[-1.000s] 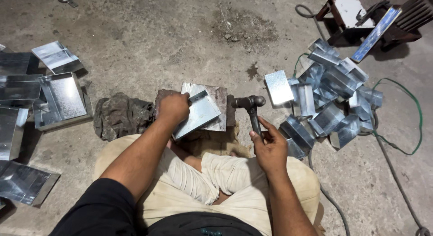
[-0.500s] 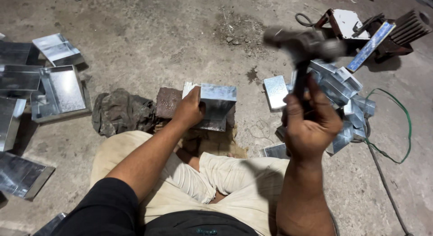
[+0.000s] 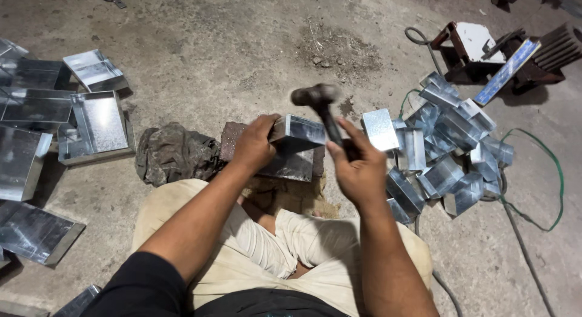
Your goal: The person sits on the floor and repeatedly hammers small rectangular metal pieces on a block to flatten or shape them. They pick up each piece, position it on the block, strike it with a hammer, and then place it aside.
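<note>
My left hand (image 3: 254, 146) pins the folded sheet-metal box (image 3: 295, 147) on the brick (image 3: 233, 135) before my knees. My right hand (image 3: 357, 168) grips the raised hammer (image 3: 318, 105); I judge I'm mid-hammering, and the next blow needs a square landing on the edge.

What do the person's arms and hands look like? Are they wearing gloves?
No gloves. The left hand and the right hand are bare, with no rings or watch showing. Both forearms are bare too. A short black sleeve covers the left upper arm.
</note>
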